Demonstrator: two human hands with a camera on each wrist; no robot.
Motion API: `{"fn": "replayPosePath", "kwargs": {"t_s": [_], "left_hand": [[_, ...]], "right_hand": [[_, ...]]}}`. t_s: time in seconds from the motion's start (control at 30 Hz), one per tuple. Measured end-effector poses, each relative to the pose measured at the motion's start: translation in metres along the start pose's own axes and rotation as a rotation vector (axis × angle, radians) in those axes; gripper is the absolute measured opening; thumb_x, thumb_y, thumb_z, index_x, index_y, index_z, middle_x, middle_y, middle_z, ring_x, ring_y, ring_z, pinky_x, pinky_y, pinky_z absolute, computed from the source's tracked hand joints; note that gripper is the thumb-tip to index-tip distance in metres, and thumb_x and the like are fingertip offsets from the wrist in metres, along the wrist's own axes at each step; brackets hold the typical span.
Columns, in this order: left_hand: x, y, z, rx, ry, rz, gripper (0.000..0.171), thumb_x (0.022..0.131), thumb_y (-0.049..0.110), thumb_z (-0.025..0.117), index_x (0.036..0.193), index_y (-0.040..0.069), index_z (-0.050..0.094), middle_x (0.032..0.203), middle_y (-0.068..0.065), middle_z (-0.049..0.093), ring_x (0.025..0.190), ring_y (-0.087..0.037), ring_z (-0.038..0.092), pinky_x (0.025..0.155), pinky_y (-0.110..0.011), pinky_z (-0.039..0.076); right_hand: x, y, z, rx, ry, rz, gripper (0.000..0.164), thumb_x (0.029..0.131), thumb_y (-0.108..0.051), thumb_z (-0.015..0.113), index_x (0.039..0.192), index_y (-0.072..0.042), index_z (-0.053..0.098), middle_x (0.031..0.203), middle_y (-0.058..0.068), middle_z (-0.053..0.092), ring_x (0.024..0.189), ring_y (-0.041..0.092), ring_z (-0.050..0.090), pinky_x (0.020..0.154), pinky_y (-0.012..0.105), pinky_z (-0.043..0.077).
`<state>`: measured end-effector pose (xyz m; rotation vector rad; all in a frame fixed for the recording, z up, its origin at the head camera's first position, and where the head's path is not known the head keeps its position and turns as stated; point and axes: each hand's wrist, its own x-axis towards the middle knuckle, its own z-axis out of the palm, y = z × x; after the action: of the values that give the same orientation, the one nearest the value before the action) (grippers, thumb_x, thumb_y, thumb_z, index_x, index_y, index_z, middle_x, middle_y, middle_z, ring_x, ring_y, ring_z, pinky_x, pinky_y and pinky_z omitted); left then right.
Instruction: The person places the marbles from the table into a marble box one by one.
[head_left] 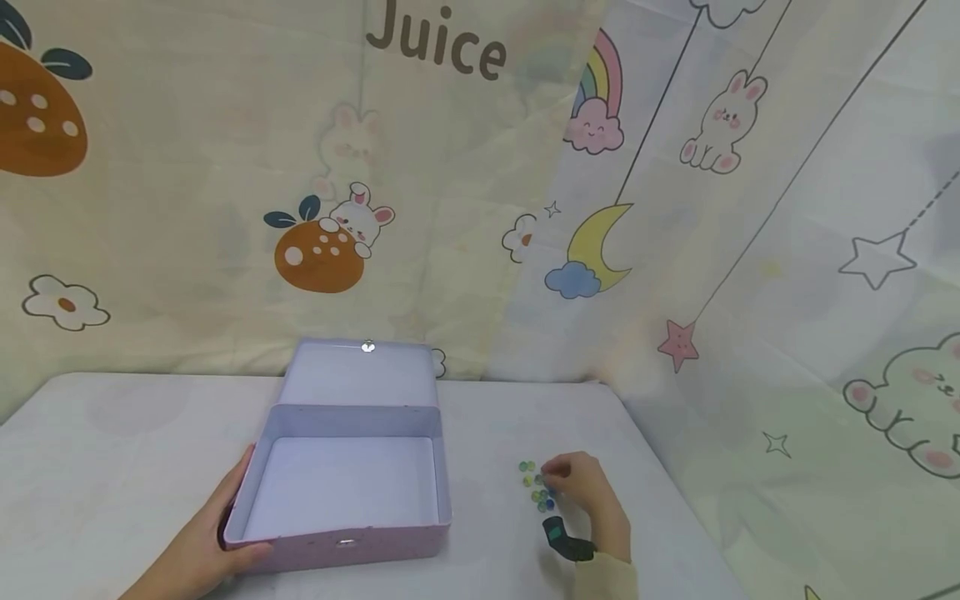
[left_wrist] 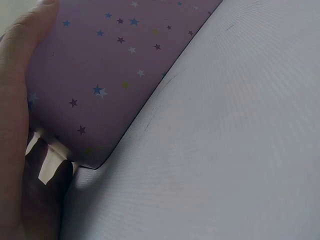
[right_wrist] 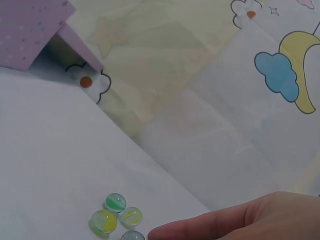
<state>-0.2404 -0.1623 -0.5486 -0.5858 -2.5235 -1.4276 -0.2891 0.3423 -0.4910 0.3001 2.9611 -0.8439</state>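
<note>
An open lilac metal box (head_left: 337, 547) with a hinged lid (head_left: 363, 373) stands on the white table; its inside shows no contents. At its near left corner, my left hand (head_left: 198, 533) grips the box, thumb on the front and fingers along the side. The left wrist view shows its star-printed wall (left_wrist: 125, 65) beside that hand (left_wrist: 15, 100). To the right lie several glass marbles (head_left: 536, 495), green, yellow and blue. My right hand (head_left: 585, 487) has its fingertips right at a greyish marble (right_wrist: 133, 236). Its thumb is out of the right wrist view, so I cannot tell whether it pinches one.
A dark strap-like piece (head_left: 564, 543) sits at the right wrist. Behind the white table (head_left: 495, 425) hangs a printed cloth (head_left: 450, 208), which also runs down along the right side. The raised lid leans back near this cloth.
</note>
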Motion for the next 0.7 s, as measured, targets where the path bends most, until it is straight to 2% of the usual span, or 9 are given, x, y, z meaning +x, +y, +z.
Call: {"fn": "replayPosePath", "kwargs": {"t_s": [0.1, 0.2, 0.3, 0.5, 0.7], "left_hand": [[0.0003, 0.0015, 0.0005, 0.004, 0.007, 0.009, 0.111, 0.073, 0.019, 0.077, 0.154, 0.022, 0.002, 0.153, 0.028, 0.0, 0.123, 0.026, 0.003, 0.088, 0.005, 0.007], [-0.0001, 0.0019, 0.0005, -0.001, -0.004, -0.005, 0.11, 0.074, 0.019, 0.077, 0.154, 0.023, 0.001, 0.153, 0.027, -0.002, 0.123, 0.027, 0.002, 0.088, 0.005, 0.005], [-0.0004, 0.0011, 0.0003, -0.003, -0.009, -0.02, 0.11, 0.075, 0.02, 0.076, 0.154, 0.024, 0.0, 0.156, 0.022, -0.002, 0.122, 0.027, 0.001, 0.088, 0.004, 0.003], [-0.0001, 0.0002, -0.0005, -0.009, -0.005, -0.006, 0.11, 0.074, 0.019, 0.076, 0.154, 0.023, 0.0, 0.158, 0.014, 0.0, 0.123, 0.026, 0.001, 0.089, 0.004, 0.003], [0.0003, 0.0014, -0.001, 0.001, 0.007, 0.016, 0.111, 0.074, 0.02, 0.077, 0.154, 0.022, 0.001, 0.157, 0.019, 0.0, 0.124, 0.026, 0.002, 0.09, 0.003, 0.004]], "right_hand": [[0.0016, 0.0006, 0.0017, 0.001, 0.001, -0.002, 0.011, 0.082, -0.01, 0.071, 0.091, -0.014, 0.072, 0.089, -0.001, 0.068, 0.083, 0.014, 0.061, 0.082, 0.041, 0.051], [0.0025, 0.0009, 0.0027, 0.004, -0.001, 0.007, 0.01, 0.082, -0.01, 0.071, 0.09, -0.015, 0.072, 0.089, -0.001, 0.068, 0.083, 0.014, 0.06, 0.082, 0.041, 0.051], [0.0033, 0.0014, 0.0032, 0.004, -0.007, 0.016, 0.009, 0.082, -0.011, 0.071, 0.09, -0.015, 0.072, 0.09, -0.001, 0.068, 0.084, 0.014, 0.06, 0.084, 0.042, 0.051], [0.004, 0.0018, 0.0023, -0.009, -0.002, 0.017, 0.009, 0.082, -0.012, 0.071, 0.09, -0.016, 0.072, 0.091, -0.002, 0.068, 0.087, 0.015, 0.061, 0.085, 0.043, 0.05], [0.0047, 0.0022, 0.0021, -0.009, -0.001, 0.008, 0.009, 0.082, -0.012, 0.07, 0.09, -0.015, 0.072, 0.092, -0.001, 0.069, 0.087, 0.015, 0.061, 0.084, 0.044, 0.05]]}}
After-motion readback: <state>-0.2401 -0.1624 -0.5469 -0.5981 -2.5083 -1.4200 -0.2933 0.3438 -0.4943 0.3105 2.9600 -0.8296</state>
